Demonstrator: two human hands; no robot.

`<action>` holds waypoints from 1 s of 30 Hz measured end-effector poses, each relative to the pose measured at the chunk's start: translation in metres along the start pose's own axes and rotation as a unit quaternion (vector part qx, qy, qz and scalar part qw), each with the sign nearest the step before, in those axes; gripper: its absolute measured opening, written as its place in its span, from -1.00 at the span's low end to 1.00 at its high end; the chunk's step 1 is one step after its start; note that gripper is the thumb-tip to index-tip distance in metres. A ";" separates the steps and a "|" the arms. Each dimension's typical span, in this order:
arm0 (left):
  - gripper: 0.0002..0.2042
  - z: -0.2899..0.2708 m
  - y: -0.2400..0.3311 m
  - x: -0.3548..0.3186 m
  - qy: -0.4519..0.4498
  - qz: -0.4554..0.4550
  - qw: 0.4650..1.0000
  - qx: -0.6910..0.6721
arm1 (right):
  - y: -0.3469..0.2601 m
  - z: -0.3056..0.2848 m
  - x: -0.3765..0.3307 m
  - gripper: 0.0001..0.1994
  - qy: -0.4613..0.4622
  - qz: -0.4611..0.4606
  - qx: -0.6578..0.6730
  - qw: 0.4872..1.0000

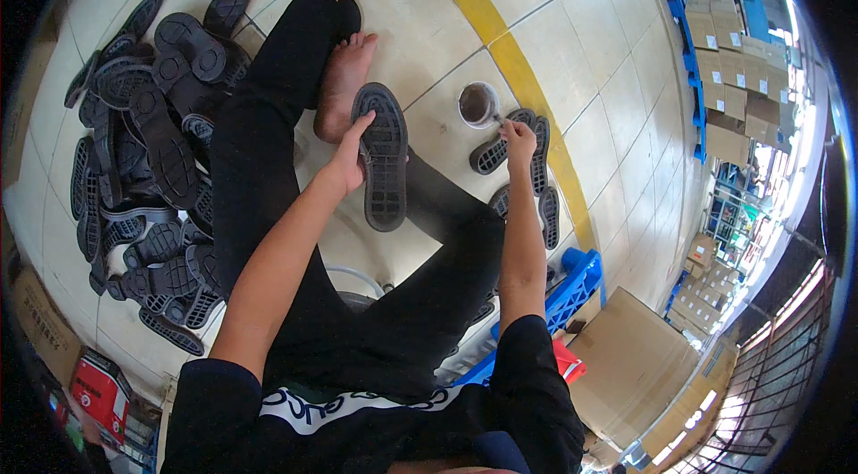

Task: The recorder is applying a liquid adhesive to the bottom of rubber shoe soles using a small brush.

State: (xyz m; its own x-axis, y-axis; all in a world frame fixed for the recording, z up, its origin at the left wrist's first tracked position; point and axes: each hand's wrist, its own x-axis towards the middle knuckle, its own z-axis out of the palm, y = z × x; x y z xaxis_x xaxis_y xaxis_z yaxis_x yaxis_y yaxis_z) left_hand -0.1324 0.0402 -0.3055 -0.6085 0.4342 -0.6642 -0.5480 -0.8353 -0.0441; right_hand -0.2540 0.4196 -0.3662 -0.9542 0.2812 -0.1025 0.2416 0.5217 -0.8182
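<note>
My left hand [346, 155] grips a dark shoe sole [386, 175] by its edge. The thumb lies on top, and the sole's hollow, grid-ribbed side faces up. Over to the right, my right hand [519, 140] is closed in a pinch on a thin handle [500, 120] at the rim of a white cup [461, 104]. Brown stuff fills part of the cup, and the handle's far end cannot be made out. Under and beside my right hand, several ribbed soles [540, 154] lie on the tiles.
A large heap of dark soles [163, 148] covers the floor left of my legs. At the lower right stand a blue plastic pallet [575, 288] and a big cardboard box [635, 358]. A yellow floor line [521, 72] curves past the cup. Stacked cartons [715, 63] stand far right.
</note>
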 end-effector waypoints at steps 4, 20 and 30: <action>-0.41 -0.002 0.000 0.002 -0.004 -0.020 0.999 0.027 | -0.026 -0.001 -0.004 -0.77 0.089 -0.005 -0.147 0.985; -0.34 0.055 -0.013 -0.067 -0.224 -0.059 0.964 0.128 | -0.175 0.019 -0.184 -0.84 -0.107 0.267 0.678 0.676; -0.33 0.077 -0.082 -0.185 -0.335 0.045 0.901 0.270 | -0.288 -0.046 -0.314 -0.78 -0.153 0.084 0.551 0.816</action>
State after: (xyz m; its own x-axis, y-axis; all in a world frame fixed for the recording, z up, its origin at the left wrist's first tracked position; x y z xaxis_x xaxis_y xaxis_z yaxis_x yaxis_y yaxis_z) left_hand -0.0189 0.0542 -0.1215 -0.7753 0.6304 -0.0385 -0.5685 -0.6700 0.4775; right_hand -0.0163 0.2180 -0.0723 -0.9640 -0.0280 -0.2644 0.2293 -0.5913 -0.7732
